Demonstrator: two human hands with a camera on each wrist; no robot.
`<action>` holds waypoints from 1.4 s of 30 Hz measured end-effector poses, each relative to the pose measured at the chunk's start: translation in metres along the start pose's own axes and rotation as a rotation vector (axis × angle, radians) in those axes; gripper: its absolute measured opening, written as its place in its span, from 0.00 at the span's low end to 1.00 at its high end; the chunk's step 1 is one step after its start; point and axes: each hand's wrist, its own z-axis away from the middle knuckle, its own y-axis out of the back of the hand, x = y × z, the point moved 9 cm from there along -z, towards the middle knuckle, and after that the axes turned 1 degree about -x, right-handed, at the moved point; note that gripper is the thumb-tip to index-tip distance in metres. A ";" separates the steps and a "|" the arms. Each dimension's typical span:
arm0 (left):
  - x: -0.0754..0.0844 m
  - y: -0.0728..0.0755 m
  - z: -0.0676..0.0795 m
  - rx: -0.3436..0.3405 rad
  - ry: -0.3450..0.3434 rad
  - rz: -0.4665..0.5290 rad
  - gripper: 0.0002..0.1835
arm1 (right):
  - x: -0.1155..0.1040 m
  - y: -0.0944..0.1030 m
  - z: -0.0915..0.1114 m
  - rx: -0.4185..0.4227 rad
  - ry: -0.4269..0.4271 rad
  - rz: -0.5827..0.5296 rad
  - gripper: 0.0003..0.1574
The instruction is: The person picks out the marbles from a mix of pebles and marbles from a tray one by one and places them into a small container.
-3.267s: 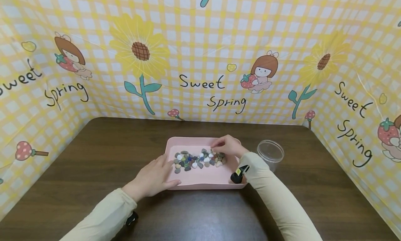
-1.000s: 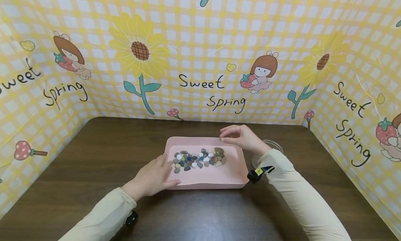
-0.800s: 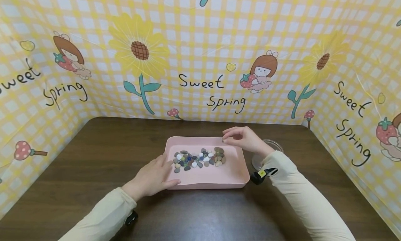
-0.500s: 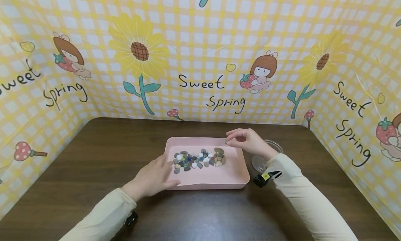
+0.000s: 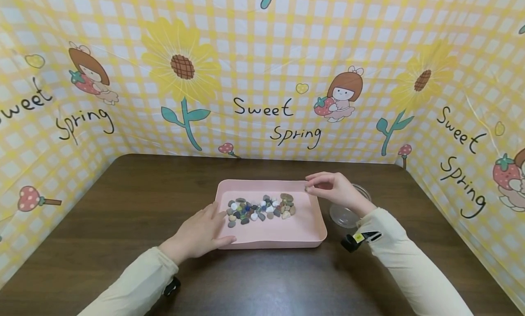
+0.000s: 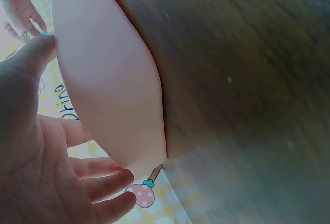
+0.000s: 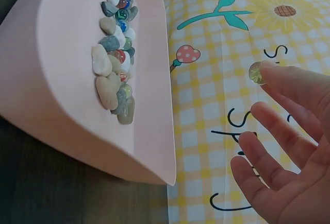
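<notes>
A shallow pink tray [image 5: 305, 227] holds several grey, white and tan pebbles [image 7: 108, 91] mixed with glass marbles [image 7: 122, 14]. My left hand [image 5: 196, 231] rests at the tray's left end, fingers loosely spread over the rim and thumb along the front side. In the right wrist view, thumb and index finger of my right hand [image 5: 337, 190] pinch a yellow-green glass marble [image 7: 255, 73]. That hand is over the tray's back right corner, its other fingers loosely bent. A clear round jar [image 5: 343, 216] stands right of the tray, partly hidden by the right hand.
The brown wooden table [image 5: 254, 284] carries tray and jar. A yellow checked cloth [image 5: 262, 79] with flowers and lettering rises behind the table and along both sides. Black cameras are strapped at both wrists, over pale sleeves [image 5: 410, 256].
My right hand has left the pebbles with the marble pinched, risen over the tray's back edge and drifted right towards the jar. The left hand has stayed put.
</notes>
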 end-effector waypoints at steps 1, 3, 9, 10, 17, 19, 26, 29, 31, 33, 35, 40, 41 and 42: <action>0.000 0.000 0.000 0.000 0.000 0.002 0.40 | 0.002 0.001 0.001 0.002 -0.002 -0.005 0.15; 0.000 0.000 0.000 -0.002 0.001 0.005 0.40 | 0.004 0.003 0.004 0.006 0.000 -0.010 0.14; 0.000 -0.001 -0.001 -0.005 -0.001 0.004 0.41 | 0.010 0.012 0.012 0.033 0.009 -0.001 0.14; 0.000 -0.001 -0.001 -0.004 -0.003 0.002 0.41 | 0.010 0.013 0.013 0.039 0.010 0.004 0.14; 0.001 -0.001 0.000 0.009 -0.011 0.002 0.41 | 0.014 0.021 0.022 0.085 0.007 0.020 0.14; 0.001 -0.001 0.000 0.010 -0.015 0.003 0.41 | 0.016 0.022 0.024 0.094 -0.002 0.027 0.14; 0.000 -0.001 0.000 0.004 -0.009 0.008 0.41 | 0.024 0.030 0.033 0.133 -0.028 0.034 0.13; 0.000 -0.001 0.000 0.005 -0.010 0.001 0.41 | 0.026 0.032 0.037 0.139 -0.020 0.029 0.13; 0.000 -0.001 0.000 0.007 -0.013 0.001 0.41 | 0.027 0.034 0.040 0.143 -0.019 0.022 0.13; 0.001 -0.001 0.001 0.010 -0.019 0.000 0.41 | 0.028 0.036 0.043 0.153 -0.020 0.016 0.14; 0.001 -0.002 0.000 0.010 -0.023 0.002 0.41 | 0.029 0.038 0.045 0.168 -0.021 0.024 0.15; 0.001 -0.002 0.000 0.004 -0.022 -0.001 0.41 | 0.035 0.045 0.050 0.213 -0.029 0.033 0.16; 0.001 -0.002 0.001 0.003 -0.022 -0.002 0.41 | 0.036 0.046 0.051 0.220 -0.033 0.031 0.17; 0.001 -0.001 0.001 0.003 -0.020 -0.001 0.41 | 0.037 0.046 0.051 0.225 -0.036 0.028 0.17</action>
